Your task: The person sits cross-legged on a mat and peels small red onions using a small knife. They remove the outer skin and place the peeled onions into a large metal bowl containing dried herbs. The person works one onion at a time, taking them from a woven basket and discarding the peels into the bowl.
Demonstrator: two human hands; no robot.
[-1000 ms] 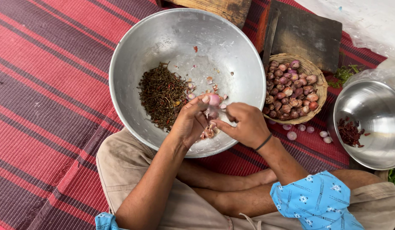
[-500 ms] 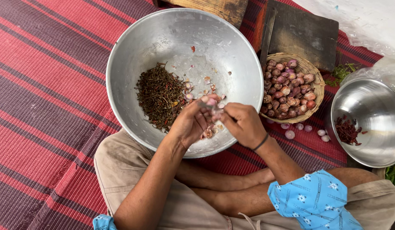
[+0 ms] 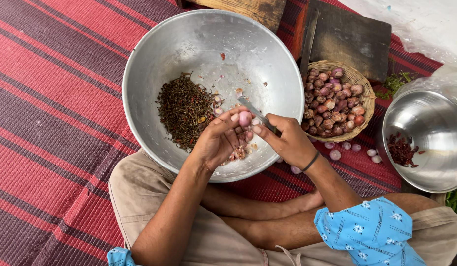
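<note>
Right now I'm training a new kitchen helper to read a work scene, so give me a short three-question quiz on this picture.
1. Which hand grips the knife: left hand or right hand?
2. True or false: the wicker basket holds the dark dried stems.
3. Name what the left fingertips pinch over the large metal bowl.

Key: 1. Right hand. 2. False; it holds shallots, and the stems lie in the large bowl. 3. A small pink shallot.
</note>
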